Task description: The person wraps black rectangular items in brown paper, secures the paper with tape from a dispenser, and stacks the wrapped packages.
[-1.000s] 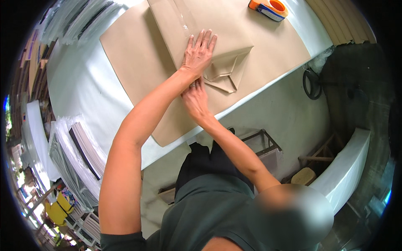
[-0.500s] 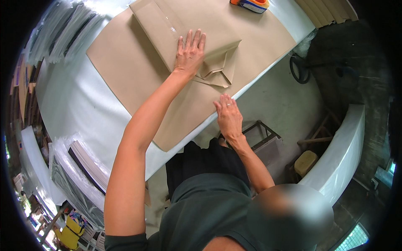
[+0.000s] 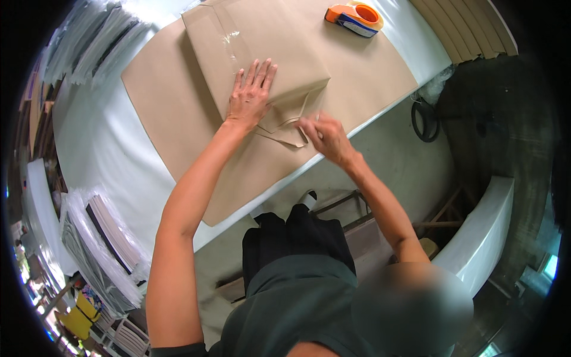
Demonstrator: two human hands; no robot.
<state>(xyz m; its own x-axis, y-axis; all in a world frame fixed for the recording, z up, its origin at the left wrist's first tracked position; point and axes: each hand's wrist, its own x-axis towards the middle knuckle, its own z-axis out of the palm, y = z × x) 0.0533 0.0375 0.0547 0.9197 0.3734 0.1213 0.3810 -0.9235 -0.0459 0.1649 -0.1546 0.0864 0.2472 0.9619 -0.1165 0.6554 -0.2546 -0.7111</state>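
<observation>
A parcel wrapped in brown kraft paper (image 3: 285, 53) lies on a larger brown paper sheet (image 3: 160, 113). A strip of clear tape (image 3: 231, 41) runs across its top. My left hand (image 3: 251, 98) rests flat on the parcel near its front left edge, fingers spread. At the end facing me, the paper is folded into a pointed flap (image 3: 282, 132). My right hand (image 3: 326, 134) is beside that flap, its fingers curled in and blurred by motion. The fingertips are at the flap's edge; whether they pinch the paper is hidden.
An orange and blue tape dispenser (image 3: 355, 19) lies on the paper beyond the parcel. Plastic-wrapped stacks (image 3: 113, 232) line the left of the white-covered table (image 3: 89, 143). Brown folded cardboard (image 3: 467, 27) is at the far right corner. A white-covered surface (image 3: 482, 232) stands at right.
My right hand has moved from the table edge up to the folded flap, its fingers curling. My left hand stays flat on the parcel. The tape dispenser shows more fully.
</observation>
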